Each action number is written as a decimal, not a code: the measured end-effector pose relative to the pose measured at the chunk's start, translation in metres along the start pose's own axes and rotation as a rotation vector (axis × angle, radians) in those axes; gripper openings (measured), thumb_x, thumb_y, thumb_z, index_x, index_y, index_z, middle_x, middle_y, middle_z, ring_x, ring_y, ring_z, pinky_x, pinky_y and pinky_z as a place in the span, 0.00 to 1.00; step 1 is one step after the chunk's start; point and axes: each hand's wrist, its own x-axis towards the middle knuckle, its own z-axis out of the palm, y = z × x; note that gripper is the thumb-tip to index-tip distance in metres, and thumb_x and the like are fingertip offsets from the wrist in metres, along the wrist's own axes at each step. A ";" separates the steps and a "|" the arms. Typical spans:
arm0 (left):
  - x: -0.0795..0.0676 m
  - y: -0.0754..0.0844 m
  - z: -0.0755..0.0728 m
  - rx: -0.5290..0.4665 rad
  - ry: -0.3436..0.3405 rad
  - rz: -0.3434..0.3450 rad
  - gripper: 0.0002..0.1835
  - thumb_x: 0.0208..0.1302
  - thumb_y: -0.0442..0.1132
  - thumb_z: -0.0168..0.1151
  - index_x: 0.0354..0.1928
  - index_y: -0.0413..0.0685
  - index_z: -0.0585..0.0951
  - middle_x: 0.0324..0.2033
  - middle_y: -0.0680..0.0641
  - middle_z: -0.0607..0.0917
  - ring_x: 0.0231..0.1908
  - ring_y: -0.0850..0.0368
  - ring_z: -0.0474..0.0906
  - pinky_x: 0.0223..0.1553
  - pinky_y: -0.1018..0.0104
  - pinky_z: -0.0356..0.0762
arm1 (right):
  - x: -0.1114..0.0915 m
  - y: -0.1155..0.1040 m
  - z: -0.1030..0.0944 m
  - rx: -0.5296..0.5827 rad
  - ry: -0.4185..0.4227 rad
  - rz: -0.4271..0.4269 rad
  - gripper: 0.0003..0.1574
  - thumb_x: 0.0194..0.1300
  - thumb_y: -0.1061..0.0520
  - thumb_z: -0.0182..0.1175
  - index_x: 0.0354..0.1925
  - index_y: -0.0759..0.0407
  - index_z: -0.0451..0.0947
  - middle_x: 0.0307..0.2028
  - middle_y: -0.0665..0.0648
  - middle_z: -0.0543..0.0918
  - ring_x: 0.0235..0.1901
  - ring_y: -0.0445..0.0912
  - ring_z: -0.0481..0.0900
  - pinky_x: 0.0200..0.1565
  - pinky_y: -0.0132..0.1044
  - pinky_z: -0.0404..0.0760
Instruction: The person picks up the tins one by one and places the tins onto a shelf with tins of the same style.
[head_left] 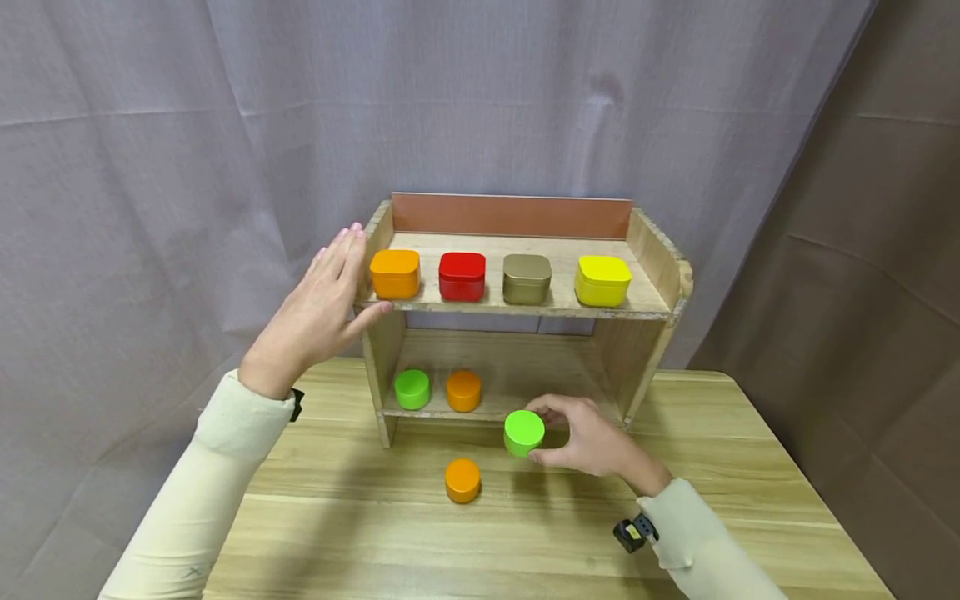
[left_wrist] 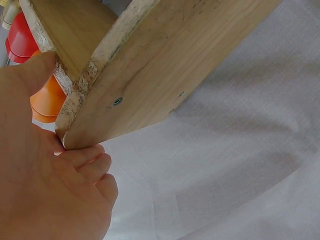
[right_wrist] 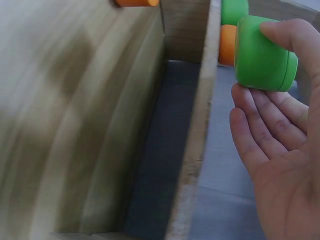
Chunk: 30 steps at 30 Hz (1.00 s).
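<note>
My right hand (head_left: 592, 437) pinches a round green lidded tin (head_left: 523, 433) between thumb and fingers, held in front of the lower shelf. Its seam shows in the right wrist view, where the thumb lies on the tin (right_wrist: 260, 55). My left hand (head_left: 318, 300) rests straight-fingered against the upper left corner of the wooden shelf unit (head_left: 645, 358). Its thumb touches the front edge of the top board; the left wrist view shows the fingers at the side panel (left_wrist: 150, 70). Another green tin (head_left: 412, 389) and an orange tin (head_left: 463, 391) stand on the lower shelf.
A round orange tin (head_left: 462, 481) sits on the wooden table (head_left: 360, 533) before the unit. Along the top shelf stand squarish orange (head_left: 395, 275), red (head_left: 462, 277), bronze (head_left: 527, 280) and yellow (head_left: 603, 282) tins. A grey curtain (head_left: 487, 100) hangs behind.
</note>
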 end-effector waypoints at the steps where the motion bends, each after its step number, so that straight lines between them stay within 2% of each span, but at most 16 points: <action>1: 0.000 0.000 0.000 -0.001 0.000 0.000 0.52 0.76 0.55 0.62 0.84 0.34 0.45 0.84 0.33 0.48 0.84 0.36 0.45 0.83 0.37 0.48 | 0.002 -0.001 -0.002 -0.009 0.008 0.007 0.33 0.56 0.53 0.81 0.58 0.53 0.81 0.52 0.48 0.89 0.50 0.43 0.88 0.56 0.41 0.89; 6: 0.000 0.000 0.001 -0.005 0.000 0.000 0.52 0.76 0.55 0.62 0.84 0.34 0.45 0.84 0.33 0.48 0.84 0.36 0.45 0.83 0.36 0.48 | 0.014 -0.006 -0.009 -0.038 0.046 0.042 0.33 0.54 0.52 0.81 0.57 0.52 0.82 0.51 0.47 0.90 0.48 0.42 0.89 0.54 0.43 0.90; 9: 0.000 0.000 0.001 -0.005 0.000 0.001 0.52 0.76 0.55 0.62 0.84 0.34 0.46 0.84 0.33 0.48 0.84 0.35 0.45 0.83 0.36 0.49 | 0.020 -0.007 -0.011 -0.018 0.064 0.048 0.33 0.54 0.54 0.81 0.57 0.53 0.82 0.51 0.49 0.90 0.47 0.42 0.89 0.54 0.45 0.90; 13: 0.000 -0.001 0.002 -0.009 0.001 -0.001 0.51 0.76 0.55 0.62 0.84 0.34 0.46 0.84 0.33 0.48 0.84 0.36 0.45 0.83 0.37 0.48 | 0.027 -0.006 -0.011 -0.028 0.097 0.047 0.32 0.54 0.54 0.81 0.57 0.55 0.83 0.50 0.51 0.91 0.46 0.43 0.90 0.54 0.43 0.90; 16: 0.000 -0.001 0.001 -0.014 0.002 -0.002 0.51 0.77 0.55 0.62 0.84 0.35 0.46 0.85 0.34 0.47 0.85 0.36 0.44 0.84 0.37 0.47 | 0.032 -0.002 -0.009 -0.048 0.111 0.059 0.33 0.54 0.52 0.81 0.57 0.58 0.83 0.50 0.53 0.91 0.47 0.45 0.90 0.53 0.43 0.90; 21: -0.001 -0.001 0.000 -0.017 -0.003 -0.002 0.52 0.77 0.56 0.61 0.84 0.35 0.45 0.85 0.34 0.47 0.85 0.37 0.44 0.84 0.37 0.47 | 0.037 0.006 -0.004 -0.085 0.123 0.126 0.35 0.55 0.50 0.80 0.59 0.58 0.83 0.51 0.54 0.91 0.48 0.48 0.90 0.55 0.45 0.89; 30: -0.001 -0.001 0.000 -0.016 0.002 0.002 0.51 0.77 0.55 0.62 0.84 0.35 0.45 0.85 0.34 0.47 0.85 0.37 0.44 0.84 0.37 0.48 | 0.041 0.016 0.005 -0.053 0.162 0.168 0.33 0.56 0.52 0.79 0.59 0.58 0.83 0.53 0.56 0.90 0.50 0.50 0.90 0.56 0.46 0.89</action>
